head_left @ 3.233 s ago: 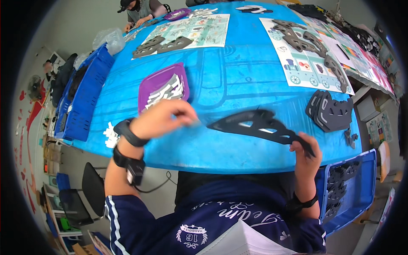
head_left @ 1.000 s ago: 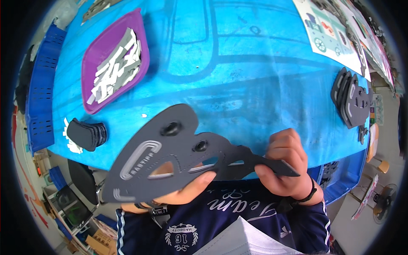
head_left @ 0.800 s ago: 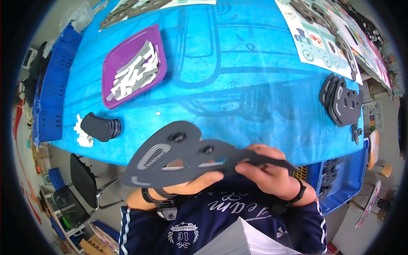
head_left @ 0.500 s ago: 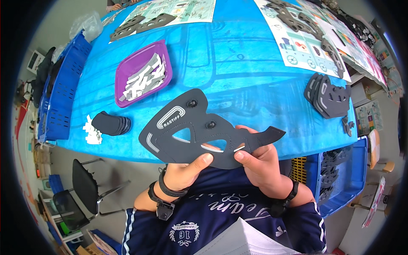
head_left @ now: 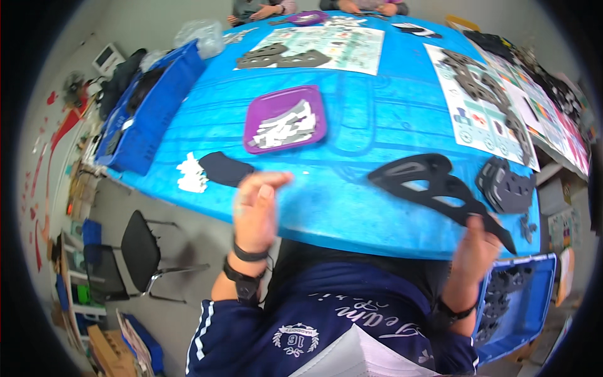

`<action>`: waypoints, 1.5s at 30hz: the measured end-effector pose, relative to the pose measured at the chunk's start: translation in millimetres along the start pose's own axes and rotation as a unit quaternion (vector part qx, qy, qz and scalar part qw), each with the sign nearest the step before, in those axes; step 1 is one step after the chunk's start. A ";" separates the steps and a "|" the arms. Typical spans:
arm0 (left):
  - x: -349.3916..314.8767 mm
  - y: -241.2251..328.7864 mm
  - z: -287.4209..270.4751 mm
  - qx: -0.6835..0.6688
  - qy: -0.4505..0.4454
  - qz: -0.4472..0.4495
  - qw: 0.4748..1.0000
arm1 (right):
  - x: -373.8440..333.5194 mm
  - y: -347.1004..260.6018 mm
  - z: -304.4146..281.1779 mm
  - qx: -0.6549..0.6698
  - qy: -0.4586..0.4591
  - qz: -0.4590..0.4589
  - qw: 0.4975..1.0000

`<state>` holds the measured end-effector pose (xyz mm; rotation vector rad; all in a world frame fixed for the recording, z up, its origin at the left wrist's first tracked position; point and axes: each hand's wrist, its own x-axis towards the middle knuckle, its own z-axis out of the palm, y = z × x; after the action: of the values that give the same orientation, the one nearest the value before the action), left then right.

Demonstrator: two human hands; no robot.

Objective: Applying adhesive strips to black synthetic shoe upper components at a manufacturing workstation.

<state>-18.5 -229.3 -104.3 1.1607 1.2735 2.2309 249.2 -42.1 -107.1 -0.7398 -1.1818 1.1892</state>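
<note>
My right hand (head_left: 472, 251) grips the narrow end of a large flat black cut-out panel (head_left: 433, 188) with several slots, held over the near right part of the blue table (head_left: 364, 125). My left hand (head_left: 256, 207) is raised near the table's front edge, fingers apart and holding nothing. It hovers just right of a dark flat stack of pieces (head_left: 223, 168) lying on the table. Behind it stands a purple square tray (head_left: 254, 122) with several grey and white pieces in it.
A stack of black panels (head_left: 505, 185) lies at the right edge. Blue bins stand at the left (head_left: 151, 110) and lower right (head_left: 521, 301). Printed sheets (head_left: 326, 47) carry more black parts. White scraps (head_left: 186, 176) lie nearby. Other people's hands (head_left: 264, 9) work at the far side. A black chair (head_left: 141, 245) stands below.
The panel was held in both hands close in front of me. Now my left hand has let go and only my right hand carries it, swung to the right over the table.
</note>
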 end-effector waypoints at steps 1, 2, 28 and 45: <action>16.6 18.0 -18.3 0.210 -0.037 0.030 0.977 | 11.1 -2.8 -11.0 -0.083 0.006 -0.168 0.982; 31.2 33.4 -37.9 0.408 -0.073 0.053 0.909 | 16.2 -14.2 -18.9 -0.161 0.015 -0.244 0.956; 93.6 81.4 -125.3 0.562 -0.310 -0.140 0.754 | 3.4 15.7 30.7 -0.481 -0.463 -0.157 0.728; -4.9 -3.1 37.0 0.021 -0.210 -0.141 0.967 | 7.4 6.8 23.2 -0.098 -0.459 -0.182 0.864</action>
<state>12.9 -209.6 -99.2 1.2876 1.2213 1.6522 224.7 -36.4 -104.8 -0.0165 -2.1475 1.1138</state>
